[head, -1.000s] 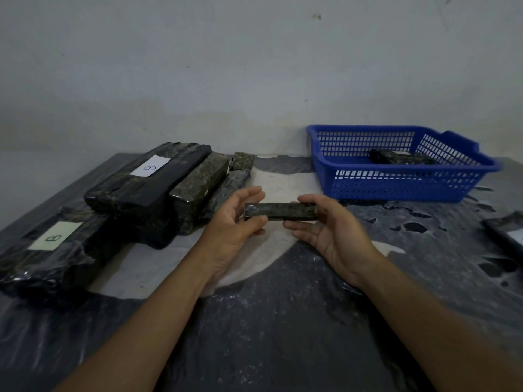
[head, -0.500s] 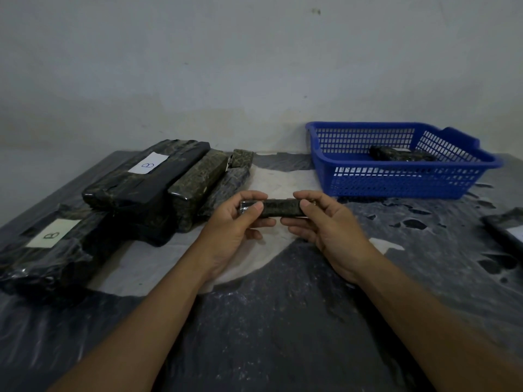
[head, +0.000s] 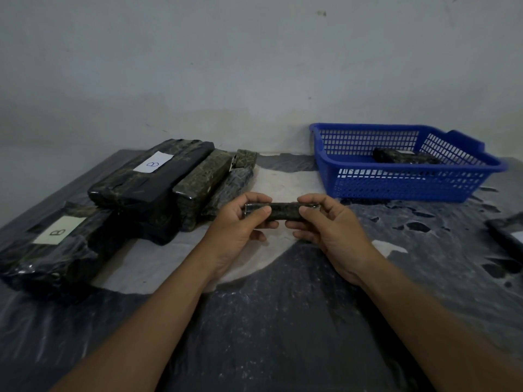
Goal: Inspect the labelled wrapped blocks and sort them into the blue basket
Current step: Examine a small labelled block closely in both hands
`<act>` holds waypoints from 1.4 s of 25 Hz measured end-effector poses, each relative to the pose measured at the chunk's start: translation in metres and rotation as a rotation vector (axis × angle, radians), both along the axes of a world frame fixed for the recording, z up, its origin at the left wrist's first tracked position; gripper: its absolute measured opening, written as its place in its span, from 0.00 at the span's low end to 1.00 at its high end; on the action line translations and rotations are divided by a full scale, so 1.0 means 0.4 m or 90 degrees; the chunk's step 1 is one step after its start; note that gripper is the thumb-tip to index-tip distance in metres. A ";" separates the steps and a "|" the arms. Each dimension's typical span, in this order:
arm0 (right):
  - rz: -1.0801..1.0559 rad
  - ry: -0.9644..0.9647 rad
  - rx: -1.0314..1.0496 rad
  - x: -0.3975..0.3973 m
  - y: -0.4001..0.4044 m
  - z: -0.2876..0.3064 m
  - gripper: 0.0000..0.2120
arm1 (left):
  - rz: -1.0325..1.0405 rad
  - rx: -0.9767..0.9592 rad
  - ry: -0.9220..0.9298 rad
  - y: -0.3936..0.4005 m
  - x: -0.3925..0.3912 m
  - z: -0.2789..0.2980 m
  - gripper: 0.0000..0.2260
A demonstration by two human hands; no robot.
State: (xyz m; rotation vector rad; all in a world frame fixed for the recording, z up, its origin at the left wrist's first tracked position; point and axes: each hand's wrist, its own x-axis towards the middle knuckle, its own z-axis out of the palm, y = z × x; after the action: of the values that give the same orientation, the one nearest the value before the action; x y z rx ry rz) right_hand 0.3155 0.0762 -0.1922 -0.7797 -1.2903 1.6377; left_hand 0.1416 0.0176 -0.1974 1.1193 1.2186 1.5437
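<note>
A small dark wrapped block [head: 283,211] is held level above the table's middle, my left hand [head: 240,224] gripping its left end and my right hand [head: 328,224] its right end. No label shows on it. The blue basket [head: 396,182] stands at the back right with one dark wrapped block [head: 402,157] inside. On the left lie several larger wrapped blocks: one with a white "B" label [head: 152,176] on top of the pile, another with a "B" label [head: 53,244] nearer me, and narrower ones [head: 203,182] beside them.
The table [head: 283,321] is covered with worn dark sheeting with pale patches. A dark flat object [head: 506,236] lies at the right edge, partly out of view. A pale wall rises right behind the table.
Both hands have closed further round the small block and turned it, with fingers now wrapped over its ends. The hands stay in nearly the same place.
</note>
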 end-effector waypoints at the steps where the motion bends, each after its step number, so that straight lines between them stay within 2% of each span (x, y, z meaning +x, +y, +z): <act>1: -0.005 -0.007 0.005 0.000 0.000 -0.001 0.03 | -0.003 -0.001 0.000 0.000 0.001 0.001 0.05; 7: -0.046 -0.067 0.055 -0.007 -0.001 -0.009 0.04 | -0.008 -0.006 0.033 -0.002 0.007 0.004 0.03; 11: -0.060 -0.134 0.131 -0.011 -0.002 -0.017 0.10 | -0.023 -0.005 0.055 -0.004 0.007 0.005 0.05; 14: -0.073 -0.147 0.147 -0.010 -0.003 -0.017 0.11 | -0.030 0.000 0.050 -0.006 0.010 0.009 0.08; 19: -0.082 -0.197 0.163 -0.008 -0.005 -0.018 0.15 | -0.032 0.004 0.052 -0.007 0.010 0.007 0.07; 21: -0.068 -0.176 0.120 -0.007 0.000 -0.013 0.15 | -0.024 0.008 0.019 -0.003 0.007 0.005 0.06; 23: -0.016 -0.087 0.026 -0.002 0.002 -0.003 0.12 | -0.013 0.013 -0.016 0.002 0.004 0.001 0.06; 25: 0.021 0.016 -0.050 0.003 0.001 0.005 0.13 | -0.001 0.021 -0.030 0.004 0.002 -0.004 0.05; 28: 0.008 0.068 -0.047 0.001 0.002 0.005 0.15 | 0.008 0.029 -0.013 0.002 -0.002 -0.007 0.07; 35: -0.002 0.076 -0.002 -0.002 0.007 -0.001 0.10 | 0.013 0.035 0.018 0.003 0.001 -0.006 0.07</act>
State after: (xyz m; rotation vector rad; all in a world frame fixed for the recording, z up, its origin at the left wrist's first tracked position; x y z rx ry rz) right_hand 0.3145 0.0791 -0.1927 -0.6760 -1.2023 1.6580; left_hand 0.1421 0.0186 -0.1998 1.1708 1.2158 1.5896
